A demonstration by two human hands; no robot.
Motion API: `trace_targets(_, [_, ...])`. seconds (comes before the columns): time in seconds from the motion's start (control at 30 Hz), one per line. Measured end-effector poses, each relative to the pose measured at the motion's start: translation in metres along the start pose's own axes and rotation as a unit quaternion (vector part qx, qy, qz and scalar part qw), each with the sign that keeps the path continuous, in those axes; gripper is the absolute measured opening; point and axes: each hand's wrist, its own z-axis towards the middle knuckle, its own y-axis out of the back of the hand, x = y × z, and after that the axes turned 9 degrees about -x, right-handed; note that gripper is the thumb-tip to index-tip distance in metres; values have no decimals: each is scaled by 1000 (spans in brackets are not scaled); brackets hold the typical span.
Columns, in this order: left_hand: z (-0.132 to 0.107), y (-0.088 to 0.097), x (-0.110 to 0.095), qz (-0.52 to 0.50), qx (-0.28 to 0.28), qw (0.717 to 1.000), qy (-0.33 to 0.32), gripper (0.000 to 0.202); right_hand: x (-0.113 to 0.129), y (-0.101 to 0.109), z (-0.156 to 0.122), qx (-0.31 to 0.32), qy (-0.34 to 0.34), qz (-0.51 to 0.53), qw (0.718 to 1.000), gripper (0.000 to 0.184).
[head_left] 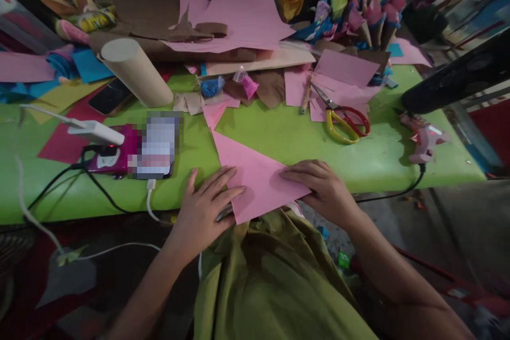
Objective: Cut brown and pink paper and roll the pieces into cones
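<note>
A sheet of pink paper point(258, 180) lies at the front edge of the green table, its lower part reaching over my lap. My left hand point(207, 204) rests on the paper's left edge with fingers spread, fingertips on top of the sheet. The right corner of the sheet is pinched by my right hand point(322, 186), fingers on top and the thumb hidden below. A smaller pink piece point(215, 114) touches the sheet's upper left tip.
Scissors point(343, 119) and a pencil point(306, 94) lie beyond the sheet. Left are a charging phone point(157, 143), a power strip point(129, 143) and a cardboard tube point(137, 74). A corded glue gun point(424, 141) sits right. Stacked pink paper point(243, 10) and wrapped cones point(374, 16) stand behind.
</note>
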Motion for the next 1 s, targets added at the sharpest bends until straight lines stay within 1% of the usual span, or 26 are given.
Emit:
trace_targets(0.1, [0, -3, -1, -18, -28, 999, 20, 33, -3, 3, 2, 15, -17, 24, 999, 37])
trace_targets(0.23, [0, -6, -3, -40, -61, 996, 44, 27, -5, 5, 8, 18, -35, 40, 998, 39])
trace_targets(0.3, [1, -6, -5, -52, -75, 994, 57, 22, -5, 6, 12, 17, -39, 49, 998, 35])
trace_targets(0.4, [4, -6, -8, -64, -96, 990, 75, 15, -5, 7, 20, 20, -42, 59, 997, 24])
trace_targets(0.5, [8, -8, -10, -57, -132, 986, 86, 14, -3, 4, 27, 11, -58, 45, 997, 17])
trace_targets(0.67, [14, -14, -12, 5, -189, 975, 115, 7, -1, -5, 32, -6, -77, -16, 997, 21])
trace_targets(0.77, [17, -16, -14, 36, -197, 972, 126, 10, 1, -9, 32, -7, -76, -53, 996, 21])
trace_targets(0.9, [20, -20, -16, 49, -215, 966, 131, 6, 2, -12, 33, -12, -74, -84, 994, 20])
trace_targets(1.0, [20, -23, -16, 46, -247, 959, 132, 28, 2, -14, 31, -13, -61, -91, 994, 18])
